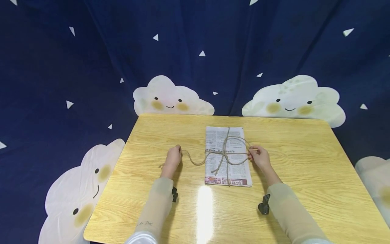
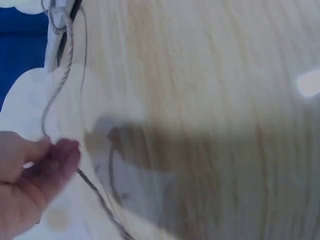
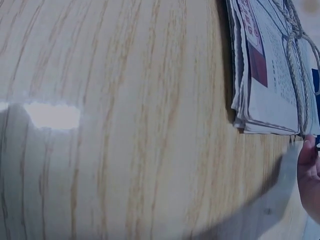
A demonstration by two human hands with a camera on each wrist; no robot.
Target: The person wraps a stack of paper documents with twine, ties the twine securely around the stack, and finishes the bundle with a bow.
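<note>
A folded stack of newspapers (image 1: 213, 137) lies on the table, bound crosswise with brown twine (image 1: 199, 164). The strands cross at a knot (image 1: 224, 154) near the middle of the top sheet. To the left of the stack, my left hand (image 1: 173, 157) pinches one long end between thumb and fingers; the left wrist view shows the twine (image 2: 62, 82) running out both sides of the grip. At the stack's right edge, my right hand (image 1: 260, 157) pinches a wide loop of twine with its fingertips. A short frayed end (image 1: 215, 172) rests on the paper below the knot.
The light wood-grain table (image 1: 304, 162) spreads around the stack, with a bright glare patch near the front. Behind it hangs a dark blue curtain (image 1: 182, 51) with smiling clouds. Black devices (image 1: 264, 205) are strapped at both wrists.
</note>
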